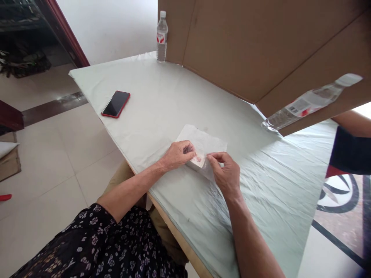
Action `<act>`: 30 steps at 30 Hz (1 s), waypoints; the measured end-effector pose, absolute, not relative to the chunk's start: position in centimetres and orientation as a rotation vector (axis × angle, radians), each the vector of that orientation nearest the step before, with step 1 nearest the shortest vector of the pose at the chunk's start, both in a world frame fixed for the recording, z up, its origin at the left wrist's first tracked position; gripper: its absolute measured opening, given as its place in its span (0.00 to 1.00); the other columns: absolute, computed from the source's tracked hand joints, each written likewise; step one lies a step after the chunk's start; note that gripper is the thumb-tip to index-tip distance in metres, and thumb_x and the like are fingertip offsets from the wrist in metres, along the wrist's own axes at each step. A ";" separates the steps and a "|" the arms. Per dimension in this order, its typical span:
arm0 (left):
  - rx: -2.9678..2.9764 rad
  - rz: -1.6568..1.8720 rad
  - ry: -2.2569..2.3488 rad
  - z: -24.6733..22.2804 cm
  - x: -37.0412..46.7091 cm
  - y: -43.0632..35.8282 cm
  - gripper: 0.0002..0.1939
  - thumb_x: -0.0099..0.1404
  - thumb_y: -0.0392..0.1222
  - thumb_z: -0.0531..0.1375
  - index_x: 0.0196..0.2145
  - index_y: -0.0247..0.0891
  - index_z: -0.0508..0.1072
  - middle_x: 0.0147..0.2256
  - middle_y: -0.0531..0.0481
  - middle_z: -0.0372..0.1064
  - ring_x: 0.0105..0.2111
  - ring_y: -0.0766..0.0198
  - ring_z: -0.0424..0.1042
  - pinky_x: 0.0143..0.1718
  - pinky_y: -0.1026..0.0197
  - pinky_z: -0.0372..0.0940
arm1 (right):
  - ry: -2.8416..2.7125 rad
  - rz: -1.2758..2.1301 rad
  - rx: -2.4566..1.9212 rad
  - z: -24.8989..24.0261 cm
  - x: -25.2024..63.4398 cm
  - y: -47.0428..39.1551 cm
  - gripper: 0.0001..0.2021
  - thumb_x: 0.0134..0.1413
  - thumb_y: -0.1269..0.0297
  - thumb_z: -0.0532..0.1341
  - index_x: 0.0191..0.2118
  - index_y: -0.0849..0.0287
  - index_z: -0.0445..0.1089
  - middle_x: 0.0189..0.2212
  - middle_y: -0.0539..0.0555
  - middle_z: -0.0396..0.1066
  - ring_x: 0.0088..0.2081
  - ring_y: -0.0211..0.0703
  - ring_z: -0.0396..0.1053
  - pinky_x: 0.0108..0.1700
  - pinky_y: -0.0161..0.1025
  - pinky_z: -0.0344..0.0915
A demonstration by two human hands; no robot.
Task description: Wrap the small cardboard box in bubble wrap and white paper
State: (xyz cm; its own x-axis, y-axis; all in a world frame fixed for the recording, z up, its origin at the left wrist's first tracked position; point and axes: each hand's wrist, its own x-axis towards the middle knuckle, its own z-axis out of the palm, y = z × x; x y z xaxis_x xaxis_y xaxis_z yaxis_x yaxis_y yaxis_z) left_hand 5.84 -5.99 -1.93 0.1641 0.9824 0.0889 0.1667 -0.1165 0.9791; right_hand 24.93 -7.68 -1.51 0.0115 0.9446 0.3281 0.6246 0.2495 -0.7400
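Observation:
A small pale box (198, 160) with a reddish mark on top sits on a sheet of thin white wrapping (203, 140), which lies on the cloth-covered table. My left hand (180, 154) is at the box's left side, its thumb and forefinger pinched near the top edge. On the right side, my right hand (224, 170) pinches the edge of the thin wrapping between thumb and forefinger. What the left fingertips hold, if anything, is too small to make out.
A phone with a red case (116, 104) lies at the table's left. Behind stands a large cardboard panel (232, 46), with one water bottle (162, 37) at its left end and another bottle (310, 103) at its right. A person's arm (356, 122) shows at far right.

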 end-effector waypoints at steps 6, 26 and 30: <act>1.488 1.071 1.169 -1.9 5.8 -6.0 0.03 0.56 0.37 0.59 0.27 0.35 0.71 0.23 0.58 0.64 0.24 0.71 0.59 0.28 0.67 0.55 | -2.004 -0.105 -1.186 1.3 23.6 -9.6 0.03 0.62 0.63 0.61 0.38 0.54 0.73 0.39 0.53 0.79 0.44 0.46 0.75 0.51 0.45 0.60; 1.731 0.733 1.405 -0.3 0.9 -5.2 0.18 0.56 0.34 0.55 0.45 0.35 0.71 0.22 0.59 0.62 0.24 0.68 0.61 0.28 0.65 0.55 | -2.379 -0.374 -1.244 -0.1 21.7 -10.0 0.10 0.65 0.70 0.57 0.48 0.52 0.70 0.41 0.52 0.76 0.39 0.45 0.65 0.46 0.45 0.51; 1.803 0.645 1.549 0.1 0.3 -5.2 0.17 0.57 0.38 0.59 0.45 0.36 0.72 0.27 0.54 0.70 0.28 0.65 0.67 0.31 0.64 0.58 | -2.419 -0.460 -1.262 0.0 21.5 -10.0 0.12 0.65 0.72 0.55 0.48 0.52 0.70 0.40 0.53 0.75 0.38 0.45 0.64 0.46 0.46 0.50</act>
State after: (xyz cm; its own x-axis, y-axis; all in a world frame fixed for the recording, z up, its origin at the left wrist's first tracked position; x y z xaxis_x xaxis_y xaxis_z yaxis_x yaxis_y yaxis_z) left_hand 0.30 -5.24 0.12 0.1749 0.9831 -0.0538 0.6541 -0.0752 0.7526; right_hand 21.49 -10.03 -0.04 -0.5289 0.7092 0.4662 0.8307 0.5450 0.1134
